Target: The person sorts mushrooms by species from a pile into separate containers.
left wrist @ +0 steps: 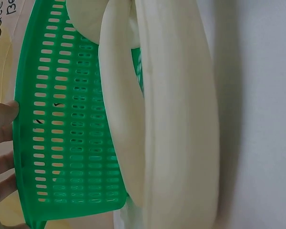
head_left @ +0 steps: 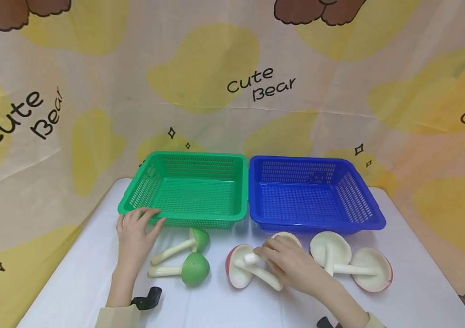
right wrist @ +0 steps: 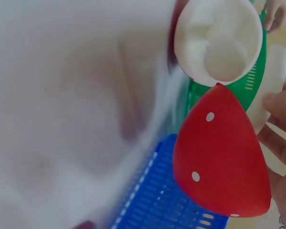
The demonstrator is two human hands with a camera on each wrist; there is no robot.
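My left hand (head_left: 135, 232) rests at the front left corner of the green basket (head_left: 199, 215), its fingers (left wrist: 2, 164) loosely bent at the rim. Beside it lie two green-capped toy mushrooms (head_left: 196, 269), their pale stems (left wrist: 178, 119) large in the left wrist view. With fingers and thumb, my right hand (head_left: 293, 266) grips the stem (right wrist: 271, 78) of a red toy mushroom, whose white-dotted cap (right wrist: 221, 157) faces the right wrist camera. Just left of that hand lies another red-capped mushroom (head_left: 240, 272), underside showing. Two more mushrooms (head_left: 371, 269) lie to the right, stems crossing.
A blue basket (head_left: 318, 225) stands right of the green one, their sides close together. Both sit at the back of a white-covered table (head_left: 216, 310). Behind hangs a patterned cloth (head_left: 199, 68) with lettering.
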